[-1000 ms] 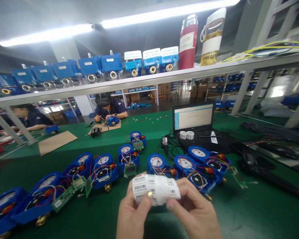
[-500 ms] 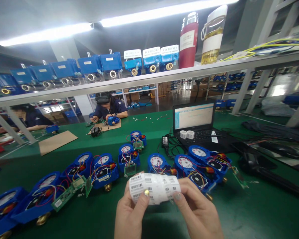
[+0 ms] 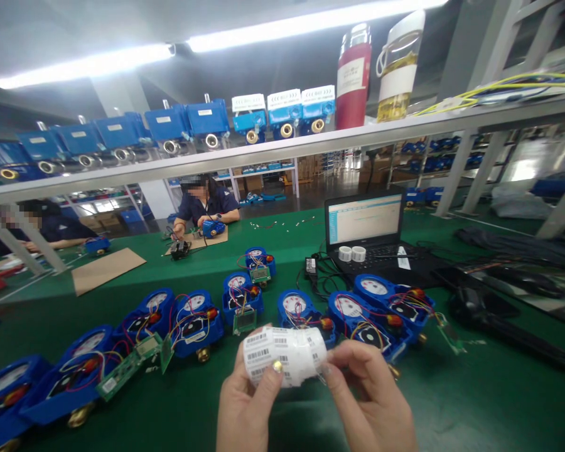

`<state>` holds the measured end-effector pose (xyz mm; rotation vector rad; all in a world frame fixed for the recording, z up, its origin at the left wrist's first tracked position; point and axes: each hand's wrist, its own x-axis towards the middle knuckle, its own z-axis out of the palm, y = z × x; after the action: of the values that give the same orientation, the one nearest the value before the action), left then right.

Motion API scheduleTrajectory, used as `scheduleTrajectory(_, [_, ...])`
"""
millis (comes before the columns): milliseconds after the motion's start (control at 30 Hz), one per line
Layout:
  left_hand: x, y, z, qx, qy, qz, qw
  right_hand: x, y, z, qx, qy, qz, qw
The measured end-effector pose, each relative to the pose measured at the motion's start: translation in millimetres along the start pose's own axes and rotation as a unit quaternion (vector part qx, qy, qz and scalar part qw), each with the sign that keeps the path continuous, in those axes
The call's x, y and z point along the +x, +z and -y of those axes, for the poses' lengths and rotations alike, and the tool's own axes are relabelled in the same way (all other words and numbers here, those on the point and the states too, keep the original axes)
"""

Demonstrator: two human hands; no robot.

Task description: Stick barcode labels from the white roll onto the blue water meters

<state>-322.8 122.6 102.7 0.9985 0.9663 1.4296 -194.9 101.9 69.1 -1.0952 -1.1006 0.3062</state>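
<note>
White barcode labels (image 3: 285, 345), several on a curved strip or roll, are between my two hands just above the green table. My left hand (image 3: 247, 398) is closed around their left side, with its thumb lying across the front. At the right edge, my right hand (image 3: 371, 392) pinches the labels between thumb and forefinger. Just behind the labels is a blue water meter (image 3: 294, 304) with its wires exposed, partly hidden by them. Another opened meter (image 3: 351, 307) stands beyond my right hand.
More opened blue meters (image 3: 91, 342) with dangling circuit boards line the table at left. A laptop (image 3: 365, 220) with two small label rolls (image 3: 351, 253) stands behind at right. The overhead shelf (image 3: 282, 149) carries meters, a red flask (image 3: 353, 81) and a glass bottle (image 3: 400, 69). Two people work across the table.
My right thumb and forefinger have moved slightly left and drawn together at the labels' right edge. The labels' right end now reaches less far right. My left hand keeps its hold.
</note>
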Motion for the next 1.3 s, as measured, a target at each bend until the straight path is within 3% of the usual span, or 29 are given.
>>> scheduleTrajectory(133, [-1,0.8,-1,-0.020,-0.001,0.014,1.000,2,-5,0,0.001,-0.040,-0.019,0.999])
scheduleTrajectory(233, [-2,0.9,0,-0.029,0.003,0.013,0.999,6,-8,3,-0.008,-0.094,0.042,0.995])
scheduleTrajectory(533, [-3,2.5,0,-0.030,0.003,0.039,0.999,15,-11,12,0.003,-0.059,0.156,0.986])
scheduleTrajectory(867, [-1,2.8,-1,0.006,0.004,0.007,1.000,14,-10,11,0.056,0.005,0.096,0.994])
scheduleTrajectory(1000, [-1,3.5,-1,-0.004,0.004,-0.008,1.000,13,-10,13,0.092,0.016,0.099,0.991])
scheduleTrajectory(1300, [-2,5.1,-1,-0.020,-0.016,-0.020,0.999,6,-9,12,0.107,0.114,0.058,0.986])
